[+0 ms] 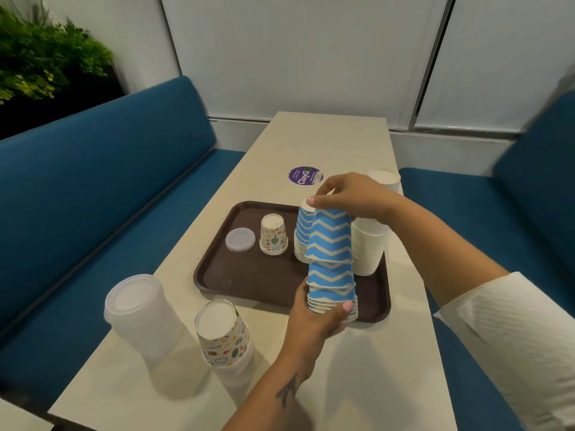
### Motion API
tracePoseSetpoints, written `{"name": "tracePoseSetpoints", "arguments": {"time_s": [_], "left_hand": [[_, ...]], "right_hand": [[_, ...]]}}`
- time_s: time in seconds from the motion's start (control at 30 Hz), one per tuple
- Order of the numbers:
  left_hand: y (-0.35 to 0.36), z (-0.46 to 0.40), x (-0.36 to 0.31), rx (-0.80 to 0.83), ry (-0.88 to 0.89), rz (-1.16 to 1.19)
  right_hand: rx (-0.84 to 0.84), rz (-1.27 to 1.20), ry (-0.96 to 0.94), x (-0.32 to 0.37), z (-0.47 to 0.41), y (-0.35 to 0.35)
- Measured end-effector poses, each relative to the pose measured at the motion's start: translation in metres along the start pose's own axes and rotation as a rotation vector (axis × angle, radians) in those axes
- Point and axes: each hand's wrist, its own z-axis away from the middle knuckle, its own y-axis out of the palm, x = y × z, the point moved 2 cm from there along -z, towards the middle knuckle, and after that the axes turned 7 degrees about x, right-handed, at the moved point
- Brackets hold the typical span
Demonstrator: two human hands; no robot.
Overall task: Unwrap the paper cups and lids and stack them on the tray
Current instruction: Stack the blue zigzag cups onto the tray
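My left hand (314, 318) grips the bottom of an upside-down stack of blue zigzag cups (332, 289) above the near edge of the brown tray (245, 281). My right hand (351, 197) holds the top blue zigzag cup (330, 234), lifted partly off that stack. On the tray stand another blue zigzag stack (302, 231), a white cup stack (370, 247), a single patterned cup (273, 234) and one lid (240, 239). A wrapped sleeve of lids (140, 315) and a wrapped sleeve of patterned cups (222, 334) lie on the table near left.
The beige table (326, 141) runs between two blue benches (102, 188). A purple round sticker (303, 175) sits beyond the tray. More white cups (384, 178) stand at the table's right edge behind my right hand. A plant (40, 54) fills the far left corner.
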Motion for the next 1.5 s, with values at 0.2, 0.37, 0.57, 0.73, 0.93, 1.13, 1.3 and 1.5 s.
{"name": "tracePoseSetpoints", "arguments": {"time_s": [0.2, 0.37, 0.57, 0.73, 0.93, 1.13, 1.3, 1.5], "left_hand": [[-0.007, 0.007, 0.002, -0.016, -0.009, -0.025], [-0.015, 0.014, 0.009, -0.028, -0.019, -0.037], [-0.022, 0.02, 0.016, -0.03, -0.039, -0.031], [-0.027, 0.021, 0.02, -0.042, -0.061, -0.033], [-0.033, 0.018, 0.02, -0.045, -0.064, -0.035], [-0.033, 0.015, 0.02, -0.054, -0.057, -0.042], [-0.027, 0.01, 0.014, -0.058, -0.044, -0.015], [-0.02, 0.001, -0.002, -0.07, 0.002, 0.025]], "right_hand": [[-0.063, -0.023, -0.001, 0.013, -0.005, -0.008], [-0.344, -0.081, -0.095, 0.028, -0.016, -0.024], [-0.461, 0.079, -0.141, 0.027, -0.044, -0.016], [-0.378, 0.157, -0.078, 0.011, -0.066, 0.009], [-0.209, 0.226, 0.033, -0.013, -0.085, 0.034], [-0.024, 0.31, 0.096, -0.027, -0.086, 0.042], [-0.158, 0.245, -0.045, -0.002, -0.055, 0.024], [0.332, 0.196, 0.064, 0.02, -0.01, 0.03]]}}
